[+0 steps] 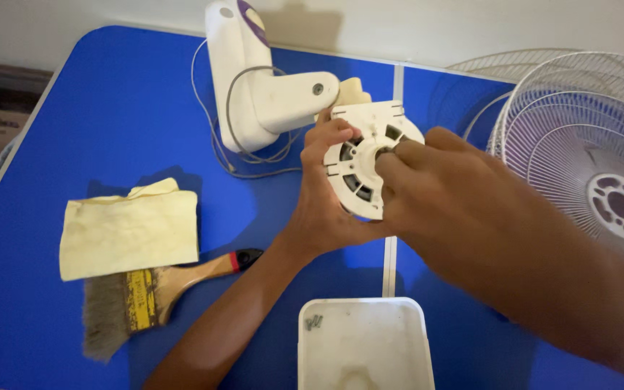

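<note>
My left hand (324,195) grips a round white plastic fan motor housing (361,173) by its left rim, holding it up over the blue table (110,123). My right hand (435,184) reaches in from the right, and its fingertips pinch at the hub in the middle of the housing. The housing stays joined to the white fan neck and base (258,87), which lies on its side behind, with a grey cord (214,137) looping beside it.
A yellow cloth (130,227) and a wide paintbrush (149,292) with a wooden handle lie at the left. A white tray (362,347) holding small screws (314,322) sits at the front edge. White wire fan guards (579,137) rest at the right.
</note>
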